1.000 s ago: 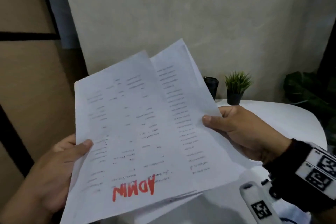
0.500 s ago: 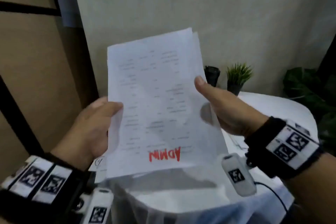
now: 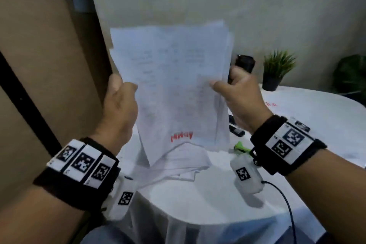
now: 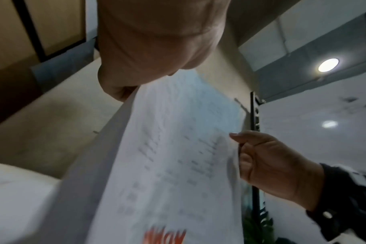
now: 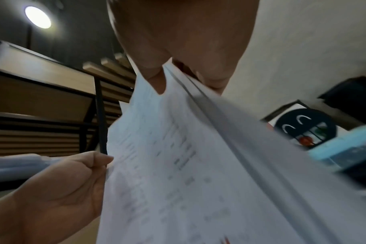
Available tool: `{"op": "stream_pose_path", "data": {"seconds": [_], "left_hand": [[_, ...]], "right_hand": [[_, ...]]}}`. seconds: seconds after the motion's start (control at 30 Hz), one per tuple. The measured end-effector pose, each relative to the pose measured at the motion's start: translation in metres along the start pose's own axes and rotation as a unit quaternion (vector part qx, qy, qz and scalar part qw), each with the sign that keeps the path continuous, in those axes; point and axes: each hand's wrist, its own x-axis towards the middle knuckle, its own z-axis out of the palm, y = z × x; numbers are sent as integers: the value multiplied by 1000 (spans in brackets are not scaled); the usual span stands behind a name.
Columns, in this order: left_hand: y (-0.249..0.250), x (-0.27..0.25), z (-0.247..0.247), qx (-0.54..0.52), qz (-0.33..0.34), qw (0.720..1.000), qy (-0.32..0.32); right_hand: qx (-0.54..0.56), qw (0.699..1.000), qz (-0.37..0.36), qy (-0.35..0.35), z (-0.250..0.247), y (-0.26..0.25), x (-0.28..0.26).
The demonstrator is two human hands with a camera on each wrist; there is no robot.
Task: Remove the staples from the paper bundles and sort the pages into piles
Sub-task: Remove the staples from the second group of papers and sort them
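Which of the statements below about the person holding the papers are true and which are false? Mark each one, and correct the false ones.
1. Both hands hold the sheaf of pages upright above the table. True.
2. The left hand is free and rests on the table. False: it grips the left edge of the pages.
3. The red lettering on the front page appears upside down in the head view. True.
4. The right hand holds a green tool. False: it pinches the right edge of the pages; the green object lies on the table.
5. More pages lie on the table under the held sheaf. True.
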Motion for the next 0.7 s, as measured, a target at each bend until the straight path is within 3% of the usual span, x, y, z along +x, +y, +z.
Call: {"op": "stream_pose_path", "data": {"seconds": [0.1,0.37,0.7], "left_hand": [[-19,-2,-4,1,-42,999,-20],[-17,5,-4,-40,-47,998,-32],[-23,7,5,-12,-102,993,-66]], "right_hand": [[2,1000,27,-16,3,18,-5],[70,995,63,-14,15,15,8],[49,994,102,-9,18,27,8]]}}
